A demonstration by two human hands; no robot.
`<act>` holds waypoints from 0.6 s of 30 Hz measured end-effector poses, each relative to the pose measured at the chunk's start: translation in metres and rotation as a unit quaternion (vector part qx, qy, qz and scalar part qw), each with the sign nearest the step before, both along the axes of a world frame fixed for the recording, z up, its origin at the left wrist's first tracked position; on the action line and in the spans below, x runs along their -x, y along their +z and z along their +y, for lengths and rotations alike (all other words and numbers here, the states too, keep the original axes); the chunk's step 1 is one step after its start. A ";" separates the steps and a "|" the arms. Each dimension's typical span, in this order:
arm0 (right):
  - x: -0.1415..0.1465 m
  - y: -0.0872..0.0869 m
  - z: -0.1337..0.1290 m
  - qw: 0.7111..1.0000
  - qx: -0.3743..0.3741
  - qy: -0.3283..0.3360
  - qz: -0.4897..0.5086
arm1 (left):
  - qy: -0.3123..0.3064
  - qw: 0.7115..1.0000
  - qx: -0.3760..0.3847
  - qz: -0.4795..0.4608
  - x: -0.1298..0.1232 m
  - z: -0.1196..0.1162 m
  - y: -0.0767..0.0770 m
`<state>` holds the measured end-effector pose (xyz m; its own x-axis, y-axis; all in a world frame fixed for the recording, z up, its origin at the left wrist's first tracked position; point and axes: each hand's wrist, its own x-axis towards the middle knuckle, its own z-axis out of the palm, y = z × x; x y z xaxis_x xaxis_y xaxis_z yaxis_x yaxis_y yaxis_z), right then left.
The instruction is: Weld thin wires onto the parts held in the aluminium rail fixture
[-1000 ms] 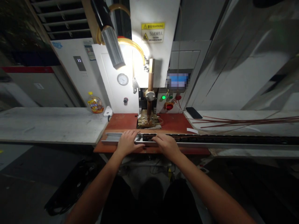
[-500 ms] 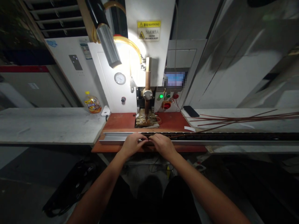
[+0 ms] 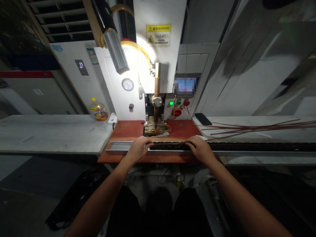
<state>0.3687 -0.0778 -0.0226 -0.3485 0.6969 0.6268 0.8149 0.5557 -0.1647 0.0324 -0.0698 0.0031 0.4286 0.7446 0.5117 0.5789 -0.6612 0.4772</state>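
Observation:
A long aluminium channel (image 3: 119, 148) lies along the front of the red-brown work surface, with a black segmented strip (image 3: 170, 147) inside it. Between my hands a thin copper-brown strip (image 3: 169, 143) stretches along the black one. My left hand (image 3: 139, 149) pinches this thin strip near the black strip's left end. Further right, my right hand (image 3: 201, 148) has its fingers closed on the same thin strip, which seems to run on beyond it. Behind the hands stands a press-like machine, its copper-coloured rod (image 3: 156, 89) pointing down at a brass fixture (image 3: 155, 126).
Several loose copper-brown strips (image 3: 259, 126) lie on the right bench beside a black phone (image 3: 203, 119). A bottle of amber liquid (image 3: 99, 110) and a white device (image 3: 113, 118) stand at left. A lit lamp (image 3: 116, 51) hangs above; a green light (image 3: 171, 103) glows.
My right hand has slid to the right, away from the left hand, baring more of the black strip and thin strip. The left hand has shifted slightly left. The view has tilted a little.

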 end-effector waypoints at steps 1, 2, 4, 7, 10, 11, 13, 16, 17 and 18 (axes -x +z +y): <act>-0.008 -0.001 0.002 1.000 0.007 0.006 0.005 | 0.001 1.000 0.000 -0.001 0.001 0.001 0.000; -0.014 -0.001 0.003 1.000 0.016 0.014 0.007 | 0.001 1.000 -0.001 -0.004 0.001 0.002 0.000; -0.021 -0.001 0.004 1.000 0.022 0.015 0.016 | -0.001 1.000 -0.002 -0.008 0.001 0.004 -0.001; -0.024 0.001 0.001 1.000 0.013 -0.003 0.022 | -0.001 1.000 -0.015 -0.014 0.001 0.010 -0.003; -0.023 0.002 -0.002 0.999 0.005 -0.028 0.020 | -0.010 0.999 -0.044 -0.019 0.000 0.018 -0.009; -0.023 0.001 -0.004 0.999 0.005 -0.032 0.020 | -0.017 0.998 -0.050 -0.025 0.000 0.021 -0.011; -0.024 -0.002 -0.005 0.999 0.007 -0.035 0.025 | -0.031 0.997 -0.056 -0.040 0.001 0.024 -0.018; -0.024 -0.007 -0.007 0.998 0.007 -0.044 0.038 | -0.059 0.995 -0.048 -0.059 0.002 0.026 -0.026; -0.023 -0.008 -0.008 0.998 0.006 -0.046 0.045 | -0.065 0.995 -0.042 -0.068 0.002 0.026 -0.029; -0.023 -0.009 -0.009 0.997 0.004 -0.048 0.052 | -0.065 0.994 -0.037 -0.077 0.002 0.026 -0.031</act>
<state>0.3916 -0.0867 -0.0313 -0.2137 0.7288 0.6506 0.8424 0.4747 -0.2550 0.0301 -0.0439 -0.0274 0.4316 0.6453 0.6303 0.4098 -0.7627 0.5004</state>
